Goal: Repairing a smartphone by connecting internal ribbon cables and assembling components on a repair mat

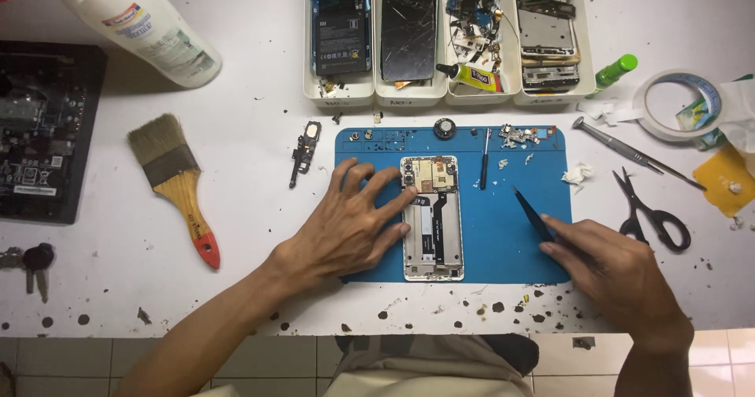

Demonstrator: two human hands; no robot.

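- Left hand (350, 228) spread flat, fingers pinning the opened phone (432, 218) at frame centre on the blue mat (511, 232).
- Right hand (621, 275) pinches a dark pry tool (533, 215), tip clear of the phone.
- Judgement: keep the frame pinned; bring the blade in shallow, away from the flex cable.

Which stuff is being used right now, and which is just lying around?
In use: left hand pressing the opened phone on the blue mat; right hand holding a dark pry tool.

Lying about: paintbrush, scissors, tape roll, tweezers, white bottle.

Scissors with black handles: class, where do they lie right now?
In the head view, the scissors lie on the white table, right of the blue mat, just beyond the right hand, below the tweezers.
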